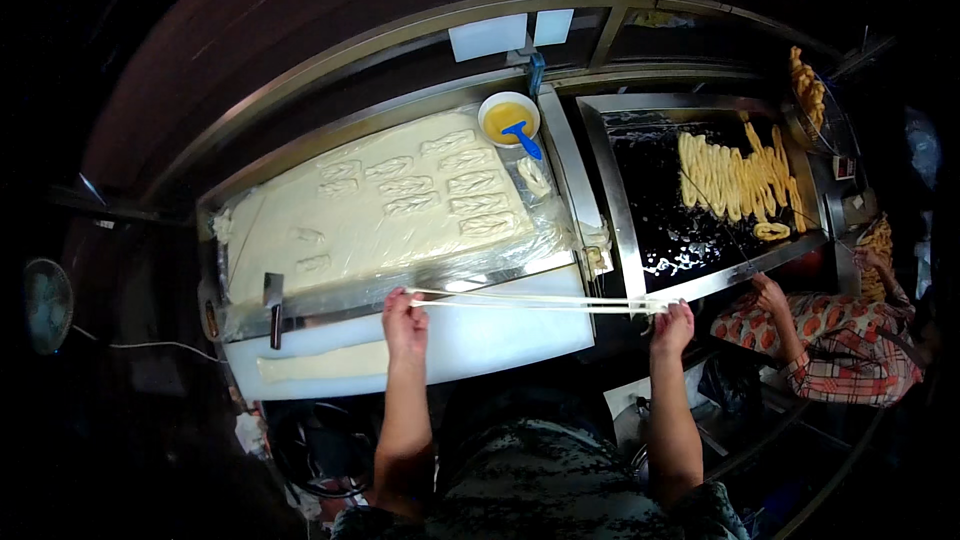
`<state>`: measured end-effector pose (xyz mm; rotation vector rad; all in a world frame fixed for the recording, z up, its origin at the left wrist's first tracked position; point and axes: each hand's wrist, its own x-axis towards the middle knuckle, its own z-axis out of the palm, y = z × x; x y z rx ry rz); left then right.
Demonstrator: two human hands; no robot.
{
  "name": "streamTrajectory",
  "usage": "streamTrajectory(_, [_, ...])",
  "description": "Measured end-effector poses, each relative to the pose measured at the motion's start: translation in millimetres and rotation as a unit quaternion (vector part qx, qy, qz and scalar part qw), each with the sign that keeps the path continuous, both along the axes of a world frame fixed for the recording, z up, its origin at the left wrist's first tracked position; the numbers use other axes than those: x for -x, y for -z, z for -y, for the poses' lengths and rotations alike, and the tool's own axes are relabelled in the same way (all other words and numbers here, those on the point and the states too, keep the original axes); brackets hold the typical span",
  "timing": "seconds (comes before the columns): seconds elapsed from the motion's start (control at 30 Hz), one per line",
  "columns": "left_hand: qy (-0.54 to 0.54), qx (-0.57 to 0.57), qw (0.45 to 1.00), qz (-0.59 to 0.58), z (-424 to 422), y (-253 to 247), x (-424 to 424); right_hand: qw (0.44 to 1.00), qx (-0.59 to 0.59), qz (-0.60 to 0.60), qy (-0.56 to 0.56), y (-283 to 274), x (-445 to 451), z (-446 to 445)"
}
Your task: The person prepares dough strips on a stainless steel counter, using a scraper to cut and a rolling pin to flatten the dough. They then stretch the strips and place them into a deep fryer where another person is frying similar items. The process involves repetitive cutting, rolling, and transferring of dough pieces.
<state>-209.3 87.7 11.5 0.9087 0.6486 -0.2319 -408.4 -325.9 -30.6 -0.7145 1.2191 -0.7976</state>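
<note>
Between my hands a pale dough strand (525, 303) is stretched long and thin, in lines running side by side above the front edge of the white cutting board (510, 337). My left hand (406, 321) pinches one end over the board. Over the near corner of the fryer, my right hand (672, 326) grips the other end. A flat strip of dough (326, 362) lies on the board, partly hidden by my left forearm. Beyond the board a large sheet of dough (352, 232) under clear plastic film carries several twisted dough pieces (405, 185).
A cleaver (274, 307) lies at the board's left. At the back, a bowl (510, 120) of yellow liquid holds a blue brush. On the right, long dough sticks (724, 180) float in dark oil in a metal fryer (622, 202). A co-worker (840, 352) beside it holds long thin sticks.
</note>
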Motion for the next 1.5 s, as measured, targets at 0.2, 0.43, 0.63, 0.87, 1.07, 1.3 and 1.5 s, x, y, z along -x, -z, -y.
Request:
streamTrajectory(0.2, [0.114,0.062,0.991,-0.017,3.1,10.1,-21.0,0.883,0.278,-0.221,-0.306,52.8,98.1,19.1])
streamTrajectory(0.43, [0.207,-0.011,0.978,0.002,-5.8,23.6,-52.0,0.962,0.044,-0.18,-0.201,22.4,128.7,-11.9])
streamTrajectory(0.63, [0.331,-0.143,0.929,0.088,49.7,-2.9,-99.7,0.991,-0.09,0.091,-0.038,-20.8,118.6,-8.7])
streamTrajectory(0.87, [0.366,-0.156,0.885,0.243,181.9,-89.5,-184.8,0.985,-0.008,0.17,-0.008,-86.9,106.3,66.5])
streamTrajectory(1.07, [0.461,-0.208,0.798,0.328,353.7,-134.2,-220.7,0.989,0.108,0.091,-0.046,-137.5,85.3,171.0])
streamTrajectory(1.3, [0.498,-0.473,0.61,0.395,520.9,-26.2,-224.5,0.953,0.25,-0.1,-0.141,-18.1,40.6,264.8])
streamTrajectory(1.5, [0.54,-0.593,0.434,0.41,573.4,76.1,-207.5,0.794,0.317,-0.434,-0.284,51.4,-44.4,262.0])
